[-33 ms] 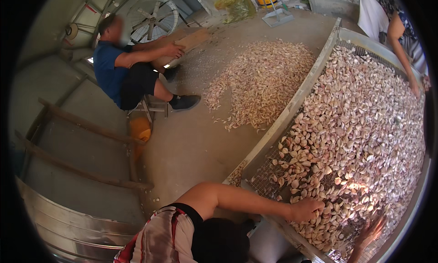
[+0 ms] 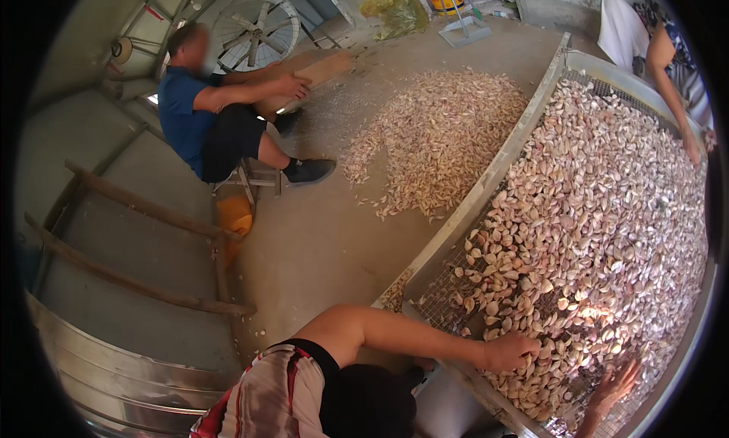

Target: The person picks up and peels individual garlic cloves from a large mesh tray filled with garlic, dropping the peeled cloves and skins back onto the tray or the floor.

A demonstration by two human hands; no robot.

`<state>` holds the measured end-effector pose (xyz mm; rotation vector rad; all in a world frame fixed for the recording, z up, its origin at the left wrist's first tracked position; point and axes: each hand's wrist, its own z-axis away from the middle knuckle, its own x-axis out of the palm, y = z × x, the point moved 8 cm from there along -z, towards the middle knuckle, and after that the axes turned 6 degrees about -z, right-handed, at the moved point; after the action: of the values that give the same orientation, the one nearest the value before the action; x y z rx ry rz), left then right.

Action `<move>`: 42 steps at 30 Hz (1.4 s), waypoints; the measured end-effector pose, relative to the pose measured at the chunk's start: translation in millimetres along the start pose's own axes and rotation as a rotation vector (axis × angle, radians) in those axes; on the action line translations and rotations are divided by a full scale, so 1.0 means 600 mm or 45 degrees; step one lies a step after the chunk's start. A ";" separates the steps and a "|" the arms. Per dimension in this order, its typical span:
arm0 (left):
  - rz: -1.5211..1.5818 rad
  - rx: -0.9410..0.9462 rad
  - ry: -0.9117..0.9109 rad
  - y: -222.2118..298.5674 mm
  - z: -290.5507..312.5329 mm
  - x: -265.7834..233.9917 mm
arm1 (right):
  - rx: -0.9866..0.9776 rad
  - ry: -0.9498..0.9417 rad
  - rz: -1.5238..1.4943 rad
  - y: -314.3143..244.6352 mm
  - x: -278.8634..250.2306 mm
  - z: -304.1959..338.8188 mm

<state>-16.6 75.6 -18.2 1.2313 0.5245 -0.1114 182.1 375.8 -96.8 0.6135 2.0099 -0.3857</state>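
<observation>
My left hand (image 2: 510,352) rests at the near edge of the tray (image 2: 486,187), fingers curled inward against the garlic cloves (image 2: 607,187); I can't tell whether they pinch one. My right hand (image 2: 613,386), at the tray's near right part, has its fingers stretched out straight and slightly spread, with nothing gripped that I can see. The cloves fill most of the tray: plump, curved wedges in papery skins, cream tinged pinkish purple. They thin out toward the tray's near left corner, baring fine, square-woven wire mesh (image 2: 437,295) inside a pale, scuffed frame. At the tray's far right side, a co-worker's hand (image 2: 692,149) reaches among the cloves. Left of the tray, a loose heap (image 2: 440,138) of similar slender pieces spreads over smooth grey-brown floor (image 2: 311,248).
</observation>
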 end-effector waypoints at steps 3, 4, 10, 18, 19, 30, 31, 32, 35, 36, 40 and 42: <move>0.012 -0.054 0.126 -0.025 0.029 0.002 | -0.125 -0.247 -0.456 -0.213 -0.016 -0.024; -0.008 0.027 0.221 -0.029 0.021 0.005 | -0.103 -0.347 -0.613 -0.258 -0.059 -0.042; -0.075 -0.124 0.158 -0.019 0.010 -0.018 | -0.361 -1.061 -0.650 -0.375 -0.184 -0.019; -0.003 -0.021 0.159 0.000 0.013 -0.016 | -0.355 -0.748 -1.110 -0.205 -0.102 -0.006; -0.004 -0.015 0.152 -0.004 0.011 -0.014 | -0.426 -0.732 -1.055 -0.206 -0.108 -0.013; 0.023 0.030 0.229 0.006 0.001 -0.029 | -0.446 -0.519 -0.852 -0.359 -0.244 -0.109; 0.217 -0.083 0.177 0.006 -0.003 -0.028 | -0.365 -0.604 -1.064 -0.366 -0.249 -0.109; 0.411 -0.200 0.123 0.008 -0.006 -0.023 | -0.326 -0.610 -1.227 -0.375 -0.260 -0.110; 0.701 -0.276 0.095 0.022 -0.007 -0.019 | 0.122 -0.985 -1.566 -0.366 -0.193 -0.048; 0.750 -0.252 0.106 0.028 -0.010 -0.019 | 0.301 -0.976 -1.693 -0.356 -0.173 -0.028; 0.941 -0.281 0.077 0.038 -0.008 -0.012 | 0.713 -0.951 -2.058 -0.335 -0.129 0.003; 0.969 -0.263 0.085 0.031 -0.007 -0.004 | 0.805 -0.857 -2.201 -0.345 -0.143 -0.017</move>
<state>-13.5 85.1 -1.8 1.1604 0.0935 0.6148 92.5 188.0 -12.9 -0.9983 1.2192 -1.9283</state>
